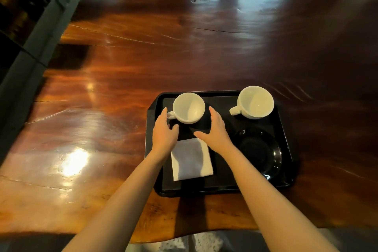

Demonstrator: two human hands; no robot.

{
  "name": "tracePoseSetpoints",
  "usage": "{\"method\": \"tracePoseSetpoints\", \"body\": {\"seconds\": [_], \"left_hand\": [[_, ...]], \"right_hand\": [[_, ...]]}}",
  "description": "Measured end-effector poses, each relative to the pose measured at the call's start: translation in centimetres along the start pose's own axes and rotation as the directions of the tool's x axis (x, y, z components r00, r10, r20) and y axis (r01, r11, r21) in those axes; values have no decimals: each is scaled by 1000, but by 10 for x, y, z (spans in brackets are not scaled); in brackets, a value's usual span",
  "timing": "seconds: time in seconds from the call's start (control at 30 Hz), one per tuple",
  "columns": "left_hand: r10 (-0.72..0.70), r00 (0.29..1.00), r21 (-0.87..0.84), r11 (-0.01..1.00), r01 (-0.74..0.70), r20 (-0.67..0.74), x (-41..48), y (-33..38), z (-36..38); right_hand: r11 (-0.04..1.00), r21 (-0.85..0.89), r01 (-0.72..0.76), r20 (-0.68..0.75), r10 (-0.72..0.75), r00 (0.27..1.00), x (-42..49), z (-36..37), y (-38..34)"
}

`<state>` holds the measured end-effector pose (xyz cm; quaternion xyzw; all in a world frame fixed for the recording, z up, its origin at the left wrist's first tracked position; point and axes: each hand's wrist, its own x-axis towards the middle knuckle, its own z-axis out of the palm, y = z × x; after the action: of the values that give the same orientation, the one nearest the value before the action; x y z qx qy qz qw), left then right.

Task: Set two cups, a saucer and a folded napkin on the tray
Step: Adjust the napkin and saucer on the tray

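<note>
Polished reddish wood: the table (pixel 122 80) is bare to the left of the black tray (pixel 286 120), which sits near my edge. Going left to right. My left hand (pixel 164 133) hovers open over the tray's left rim, fingers spread beside the handle of the left white cup (pixel 188 107); it holds nothing, and I cannot tell whether a fingertip touches the handle. The cup stands upright in the tray's far-left corner. Below it the folded white napkin (pixel 191 159) lies flat, near-left, partly under my left wrist. My right hand (pixel 216 129) is open on the cup's other side, palm inward, empty. I judge the two hands bracket the cup to square it or let it go. Next, the right white cup (pixel 255 102) sits upright in the far-right corner, handle pointing left, its rim overlapping the tray's far edge in this view. The black saucer (pixel 259 149) rests near-right, empty. All four items are on the tray; I judge the task essentially complete. Free room: the tray's centre strip and the open table all around.
</note>
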<state>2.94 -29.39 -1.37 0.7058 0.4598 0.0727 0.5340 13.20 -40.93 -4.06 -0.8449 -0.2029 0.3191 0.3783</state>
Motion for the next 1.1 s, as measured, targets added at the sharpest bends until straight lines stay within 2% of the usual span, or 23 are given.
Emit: {"method": "tracePoseSetpoints", "body": {"seconds": [0.1,0.3,0.47,0.63,0.73,0.8,0.87,0.97,1.03,1.1], "left_hand": [[-9,1000,-74,997,9,1,5,-2,5],[26,1000,-81,996,-26,-8,15,3,10],[22,1000,-86,996,-24,-18,25,10,16],[29,999,-87,996,-31,-31,31,9,17],[51,999,-89,995,-52,-9,29,10,13],[75,997,-31,997,-75,-13,17,7,7],[139,990,130,982,-135,-22,-8,-7,3],[227,972,347,909,-231,51,-57,-36,9],[223,965,464,846,-262,137,-74,-54,19],[221,961,573,771,-277,168,-78,-64,27]], "right_hand": [[996,76,39,46,-43,998,15,4,-4],[972,219,87,-135,-58,989,19,12,-4],[966,247,73,-184,-27,982,23,14,-1],[970,235,66,-187,-21,982,25,17,-1],[968,247,42,-126,-11,992,21,9,-4],[984,176,19,-98,-2,995,11,2,-4],[999,-17,37,-89,-38,995,-8,-3,2],[941,-286,179,97,-158,983,-45,2,13],[889,-393,235,214,-160,964,-62,10,18],[863,-452,226,226,-134,965,-67,14,20]]}}
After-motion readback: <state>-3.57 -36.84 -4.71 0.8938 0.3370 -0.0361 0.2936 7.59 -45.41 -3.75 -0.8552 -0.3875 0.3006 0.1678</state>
